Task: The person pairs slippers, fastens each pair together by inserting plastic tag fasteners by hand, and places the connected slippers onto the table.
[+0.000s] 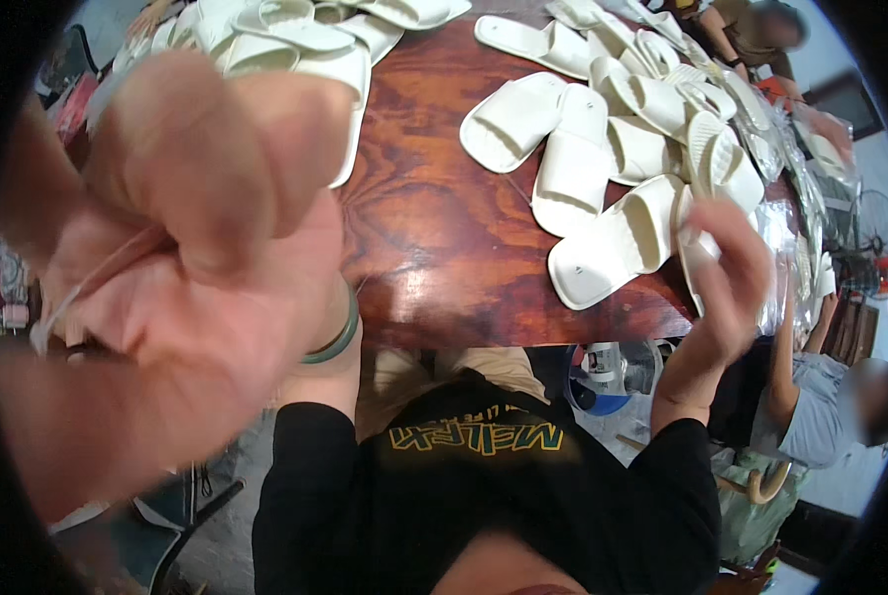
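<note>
Left hand (181, 238), close to the camera and blurred, grip clenched on a thin white tie (62, 302); right hand (727, 283) raised, fingers loose, beside white slippers (613, 238) heaped on the bench (434, 228).

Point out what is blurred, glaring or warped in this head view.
Head view: the left hand looms close to the lens, soft and blurred; the right hand is slightly smeared; glare streaks the glossy wooden table; the white slippers stay fairly sharp; fisheye bending and a dark rim frame the edges.
</note>
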A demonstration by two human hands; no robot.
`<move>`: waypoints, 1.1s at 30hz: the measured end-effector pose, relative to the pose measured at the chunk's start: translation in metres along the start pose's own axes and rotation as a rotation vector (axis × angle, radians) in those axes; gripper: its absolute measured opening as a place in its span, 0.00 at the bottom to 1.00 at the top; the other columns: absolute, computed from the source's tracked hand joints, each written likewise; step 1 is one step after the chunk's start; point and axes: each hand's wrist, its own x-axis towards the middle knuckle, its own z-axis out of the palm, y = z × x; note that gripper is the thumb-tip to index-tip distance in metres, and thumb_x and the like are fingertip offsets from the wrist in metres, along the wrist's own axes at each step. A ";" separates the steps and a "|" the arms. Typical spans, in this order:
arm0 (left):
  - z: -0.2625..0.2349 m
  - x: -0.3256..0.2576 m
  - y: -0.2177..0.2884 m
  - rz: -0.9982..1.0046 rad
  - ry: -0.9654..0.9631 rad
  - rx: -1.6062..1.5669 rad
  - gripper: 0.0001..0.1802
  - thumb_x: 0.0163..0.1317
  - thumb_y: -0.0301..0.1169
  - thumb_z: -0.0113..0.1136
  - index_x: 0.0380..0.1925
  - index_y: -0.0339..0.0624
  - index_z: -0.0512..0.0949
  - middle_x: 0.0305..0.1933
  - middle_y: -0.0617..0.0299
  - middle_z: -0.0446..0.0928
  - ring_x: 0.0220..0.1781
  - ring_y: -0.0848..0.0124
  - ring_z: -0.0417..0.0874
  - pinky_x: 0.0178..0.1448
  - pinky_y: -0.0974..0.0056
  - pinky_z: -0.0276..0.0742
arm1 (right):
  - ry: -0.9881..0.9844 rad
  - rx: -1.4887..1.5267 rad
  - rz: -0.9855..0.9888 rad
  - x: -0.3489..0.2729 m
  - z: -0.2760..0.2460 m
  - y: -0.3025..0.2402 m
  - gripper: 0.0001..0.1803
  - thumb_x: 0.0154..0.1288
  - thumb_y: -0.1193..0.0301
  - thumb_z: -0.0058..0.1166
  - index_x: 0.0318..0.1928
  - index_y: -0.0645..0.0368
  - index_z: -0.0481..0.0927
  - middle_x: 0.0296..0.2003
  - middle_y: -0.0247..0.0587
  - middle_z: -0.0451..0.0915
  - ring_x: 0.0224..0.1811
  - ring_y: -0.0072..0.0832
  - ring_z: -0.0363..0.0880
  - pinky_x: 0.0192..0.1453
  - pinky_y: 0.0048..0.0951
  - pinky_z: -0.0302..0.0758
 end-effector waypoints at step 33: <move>-0.020 -0.140 -0.016 -1.075 0.557 0.288 0.13 0.70 0.36 0.42 0.44 0.41 0.72 0.16 0.77 0.53 0.15 0.86 0.50 0.17 0.78 0.45 | -0.223 1.360 0.997 -0.025 0.168 0.062 0.35 0.64 0.74 0.49 0.65 0.66 0.44 0.55 0.48 0.68 0.52 0.34 0.72 0.55 0.31 0.72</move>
